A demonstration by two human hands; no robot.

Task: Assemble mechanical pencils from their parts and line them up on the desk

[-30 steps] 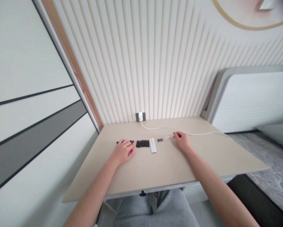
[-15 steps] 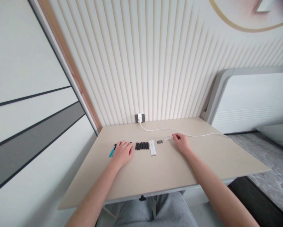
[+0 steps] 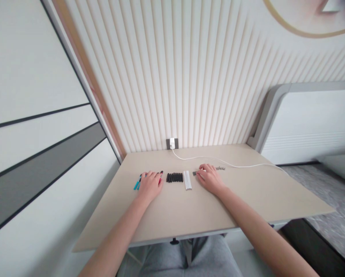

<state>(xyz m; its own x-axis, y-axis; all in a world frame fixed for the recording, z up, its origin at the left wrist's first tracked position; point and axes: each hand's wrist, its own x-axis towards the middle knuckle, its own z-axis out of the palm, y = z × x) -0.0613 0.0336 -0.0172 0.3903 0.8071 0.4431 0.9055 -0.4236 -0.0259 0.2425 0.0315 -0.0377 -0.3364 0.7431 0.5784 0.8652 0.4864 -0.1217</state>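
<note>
On the desk at left, my left hand [image 3: 150, 186] lies palm down over a group of pen-like pieces, its fingers flat and slightly apart. Blue-tipped pieces [image 3: 136, 185] stick out on its left, and a red piece with a dark end [image 3: 161, 174] shows at its right; the hand covers the rest. My right hand [image 3: 210, 179] is lowered over small parts, thumb and fingers curved but apart, with a bit of white showing between them. Small grey metal parts [image 3: 194, 173] peek out by its thumb, and more small grey parts [image 3: 221, 168] lie beyond its knuckles.
Between the hands are a row of black tubes [image 3: 174, 177] and a bundle of white sticks [image 3: 187, 180]. A white charger [image 3: 172, 143] is plugged in at the wall, its cable [image 3: 233, 165] running right across the desk [image 3: 172, 215]. A bed stands at right.
My right hand has shifted left and its pinched fingers have spread, now covering the clear pieces. Grey parts to its right have come into view. My left hand stays nearly where it was.
</note>
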